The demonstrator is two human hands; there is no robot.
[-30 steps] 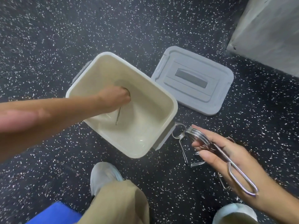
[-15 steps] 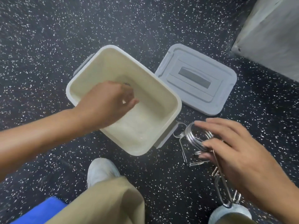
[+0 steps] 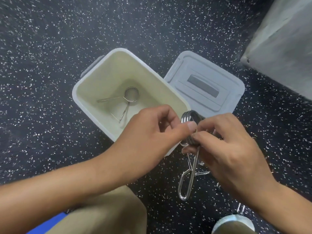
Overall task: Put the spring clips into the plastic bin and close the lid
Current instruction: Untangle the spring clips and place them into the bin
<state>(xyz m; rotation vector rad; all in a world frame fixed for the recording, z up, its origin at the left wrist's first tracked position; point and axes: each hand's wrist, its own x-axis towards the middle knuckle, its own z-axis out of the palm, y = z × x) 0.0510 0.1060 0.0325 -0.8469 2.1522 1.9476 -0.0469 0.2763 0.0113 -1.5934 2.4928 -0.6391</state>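
An open cream plastic bin (image 3: 94,85) stands on the speckled floor with one metal spring clip (image 3: 127,98) lying on its bottom. Its grey lid (image 3: 206,86) lies flat on the floor to the bin's right. My right hand (image 3: 231,149) holds a bunch of spring clips (image 3: 190,130) just past the bin's near right corner, their long handles hanging down. My left hand (image 3: 152,135) has its thumb and fingers pinched on the coil of that bunch. More clips on the floor (image 3: 202,173) show partly under my right hand.
A grey concrete block (image 3: 283,44) rises at the upper right. My knee in tan trousers (image 3: 108,215) and a shoe tip (image 3: 234,223) fill the bottom edge, with a blue object (image 3: 49,223) at bottom left. Dark speckled floor surrounds the bin.
My left hand has come out of the bin, leaving one clip inside, and moved right to grip the bunch in my right hand. My right hand turned palm down and rose.
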